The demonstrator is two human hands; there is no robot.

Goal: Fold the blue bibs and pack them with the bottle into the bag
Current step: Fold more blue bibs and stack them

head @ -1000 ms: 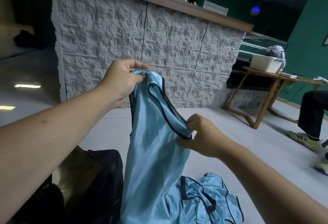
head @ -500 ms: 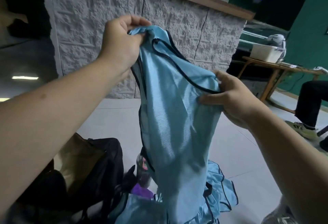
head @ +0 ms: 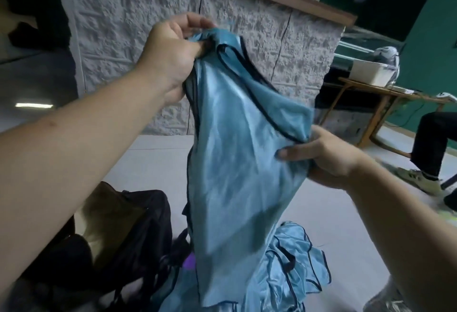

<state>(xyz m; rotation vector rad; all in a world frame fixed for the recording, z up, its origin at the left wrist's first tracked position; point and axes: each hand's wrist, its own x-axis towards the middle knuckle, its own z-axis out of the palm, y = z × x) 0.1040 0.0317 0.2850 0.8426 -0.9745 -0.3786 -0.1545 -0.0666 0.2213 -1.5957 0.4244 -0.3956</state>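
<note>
Blue cloth: a shiny, smooth bib (head: 237, 163) with dark piping along its edges hangs in the middle of the frame, stretched between two hands and draping down in soft folds.
Left grip: the left hand (head: 170, 54), upper centre of the frame, has its fingers curled tight round a bunched top corner of the bib.
Right grip: the right hand (head: 326, 156), right of centre and lower than the left, pinches the other shoulder strap, thumb on the near side of the cloth and fingers behind it.
Bib shape: the dark-edged neckline runs as a slanted line from the left hand down to the right hand; the body narrows toward a hem at the bottom centre.
Other bibs: a crumpled pile of bibs (head: 296, 269), same glossy blue with dark trim, lies on the floor at lower centre-right, below the right hand and partly behind the hanging one.
Bag: a black bag (head: 138, 232) of soft fabric with a tan lining gapes open at lower left, under the left forearm, just beside the hanging bib.
Floor: pale grey tiles (head: 153, 163), smooth.
Worktop front: rough white stone-textured panels (head: 128, 27) fill the upper left and centre behind the hands.
Background right: a wooden table (head: 371, 104) carries a white tub (head: 368, 72).
</note>
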